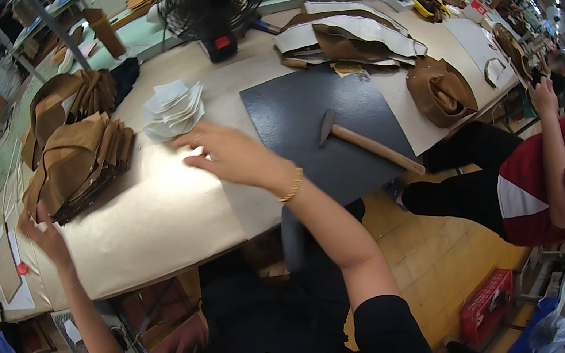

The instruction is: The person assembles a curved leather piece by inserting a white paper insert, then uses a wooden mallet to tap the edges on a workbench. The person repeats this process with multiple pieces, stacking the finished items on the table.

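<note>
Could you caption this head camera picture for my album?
Right hand reaches toward white cut pieces; left hand touches stacked brown pieces.

Leather workshop, stacked brown cut pieces (81, 163), hammer (369, 144) on dark mat (306, 117), worktable (165, 217)

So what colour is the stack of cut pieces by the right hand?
White stack of cut pieces, clearest in the head view.

My right arm runs from the lower centre of the frame up-left to mid-frame, elbow slightly bent, short black sleeve at the shoulder, gold bracelet at the wrist. Right hand (227, 155) is palm-down, fingers spread and loosely extended, pointing left. Left forearm rises from the bottom edge at lower left; left hand (43, 233) has its fingers curled, grip unclear.
</note>
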`<state>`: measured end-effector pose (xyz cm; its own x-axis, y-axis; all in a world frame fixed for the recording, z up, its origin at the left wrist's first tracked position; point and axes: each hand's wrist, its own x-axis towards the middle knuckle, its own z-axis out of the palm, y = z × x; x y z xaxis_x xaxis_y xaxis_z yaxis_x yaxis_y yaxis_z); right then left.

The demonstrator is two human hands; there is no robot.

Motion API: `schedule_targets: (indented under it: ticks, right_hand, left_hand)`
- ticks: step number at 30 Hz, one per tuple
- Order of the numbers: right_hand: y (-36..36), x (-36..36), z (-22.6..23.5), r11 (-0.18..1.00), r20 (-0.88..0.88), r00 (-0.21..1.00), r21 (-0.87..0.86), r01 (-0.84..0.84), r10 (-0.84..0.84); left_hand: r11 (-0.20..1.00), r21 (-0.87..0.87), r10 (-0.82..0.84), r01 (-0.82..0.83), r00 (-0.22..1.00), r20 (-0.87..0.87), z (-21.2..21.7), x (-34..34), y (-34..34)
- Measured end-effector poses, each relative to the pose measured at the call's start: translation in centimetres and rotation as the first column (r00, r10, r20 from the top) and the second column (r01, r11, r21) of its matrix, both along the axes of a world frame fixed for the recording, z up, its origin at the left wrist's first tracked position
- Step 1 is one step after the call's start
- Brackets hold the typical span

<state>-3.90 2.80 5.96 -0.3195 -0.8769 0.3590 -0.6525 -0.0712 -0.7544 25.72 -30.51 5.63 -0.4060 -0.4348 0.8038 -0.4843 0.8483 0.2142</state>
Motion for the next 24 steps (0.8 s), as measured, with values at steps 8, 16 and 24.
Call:
schedule_targets:
  ticks: [8,16,24]
  right_hand:
    - [16.7,-4.6,-4.6,0.639,-0.482,0.626,0.164,0.751,-0.613]
    - [17.7,-3.5,-6.9,0.626,-0.471,0.561,0.025,0.780,-0.681]
    - [17.7,-3.5,-7.4,0.630,-0.430,0.561,-0.026,0.776,-0.707]
  left_hand:
    - [0.421,0.423,-0.884,0.802,0.468,-0.008,0.6,-30.2,20.8]
    - [-0.218,0.960,-0.637,0.174,0.720,-0.275,-0.2,-53.4,27.9]
    - [-0.105,0.909,-0.784,0.404,0.528,-0.325,2.8,-59.2,32.1]
